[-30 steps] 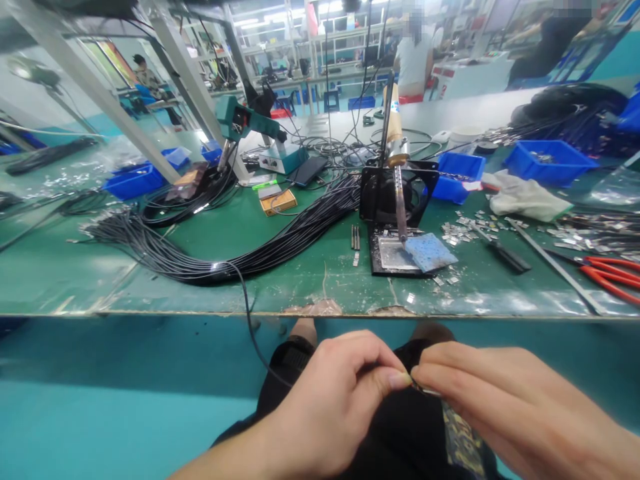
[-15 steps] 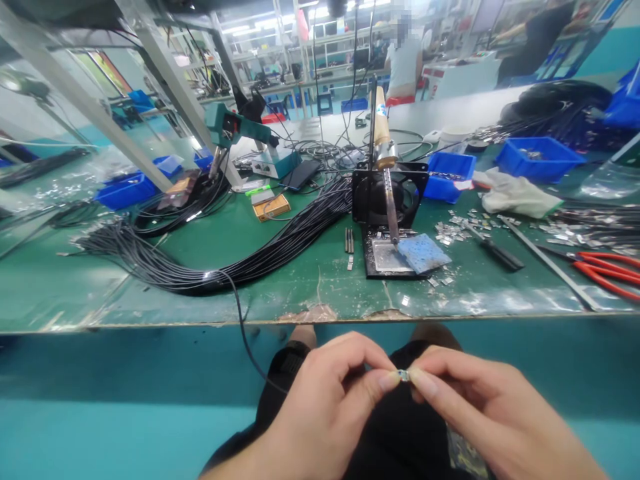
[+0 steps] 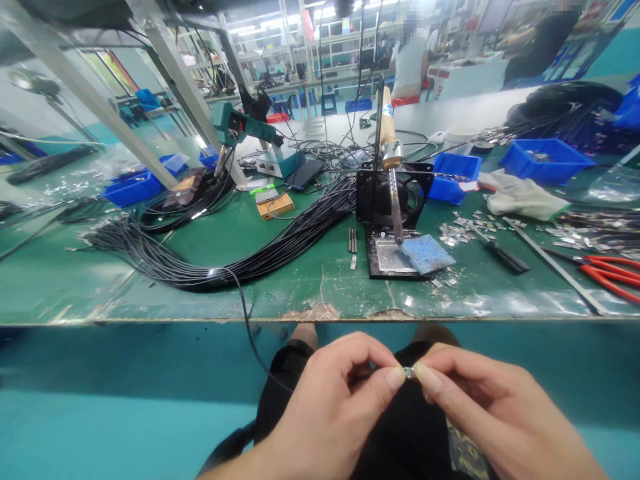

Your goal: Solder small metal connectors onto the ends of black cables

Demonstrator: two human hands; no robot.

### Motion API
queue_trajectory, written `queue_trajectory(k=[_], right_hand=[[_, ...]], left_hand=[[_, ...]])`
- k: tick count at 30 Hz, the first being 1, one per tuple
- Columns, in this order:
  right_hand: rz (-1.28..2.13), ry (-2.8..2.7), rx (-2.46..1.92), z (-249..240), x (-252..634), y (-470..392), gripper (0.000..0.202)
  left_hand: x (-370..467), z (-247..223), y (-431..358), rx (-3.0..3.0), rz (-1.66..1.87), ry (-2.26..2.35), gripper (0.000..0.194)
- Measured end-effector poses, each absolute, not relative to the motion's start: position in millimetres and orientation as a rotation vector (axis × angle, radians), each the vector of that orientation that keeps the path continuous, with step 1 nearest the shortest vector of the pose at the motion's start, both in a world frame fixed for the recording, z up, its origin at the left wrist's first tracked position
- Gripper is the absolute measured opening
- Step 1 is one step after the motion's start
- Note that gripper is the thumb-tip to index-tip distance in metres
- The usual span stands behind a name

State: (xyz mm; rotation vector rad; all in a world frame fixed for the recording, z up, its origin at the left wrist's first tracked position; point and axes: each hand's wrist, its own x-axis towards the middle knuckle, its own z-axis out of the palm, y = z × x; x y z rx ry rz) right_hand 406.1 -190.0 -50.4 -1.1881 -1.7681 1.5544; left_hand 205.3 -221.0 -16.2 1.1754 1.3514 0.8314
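My left hand [image 3: 345,393] is closed in a pinch over my lap, thumb against forefinger. Opposite it, my right hand [image 3: 480,400] pinches too, fingertips almost touching the left ones. A small silvery metal connector [image 3: 409,373] shows between the two sets of fingertips, mostly covered by them. One black cable [image 3: 245,313] hangs from the bundle over the bench edge and passes behind my left hand; its end is hidden there. The bundle of black cables [image 3: 280,250] lies curved across the green bench.
A soldering iron [image 3: 393,173] stands tilted in its holder before a black fan [image 3: 415,193], above a blue sponge [image 3: 427,254]. To the right lie metal pieces [image 3: 465,227], a black-handled tool [image 3: 505,255], red-handled pliers [image 3: 610,270] and a white glove [image 3: 525,193]. Blue bins [image 3: 545,160] stand behind.
The view has shifted slightly, so the bench things sit a little farther right. Both hands keep their pinch on the small connector, which has turned or moved slightly between the fingertips.
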Motion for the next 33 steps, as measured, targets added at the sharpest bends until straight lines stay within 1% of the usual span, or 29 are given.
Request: queue_trajectory(k=[7, 17, 27, 33], right_hand=[[1.535, -1.768, -1.181, -50.4, 406.9, -189.4, 0.024], [1.52, -1.772, -1.19, -51.7, 405.1, -188.1, 0.027], [1.519, -1.756, -1.199, -53.4, 405.7, -188.2, 0.024], [1.429, -1.756, -1.178, -50.3, 403.2, -187.1, 0.026]], left_hand=[[206.7, -16.3, -221.1, 1.128, 0.843, 1.339, 0.025], [206.5, -19.1, -220.7, 1.091, 0.829, 1.334, 0.026], [207.3, -16.1, -218.4, 1.055, 0.783, 1.323, 0.023], [207.9, -14.6, -217.0, 1.061, 0.759, 1.339, 0.024]])
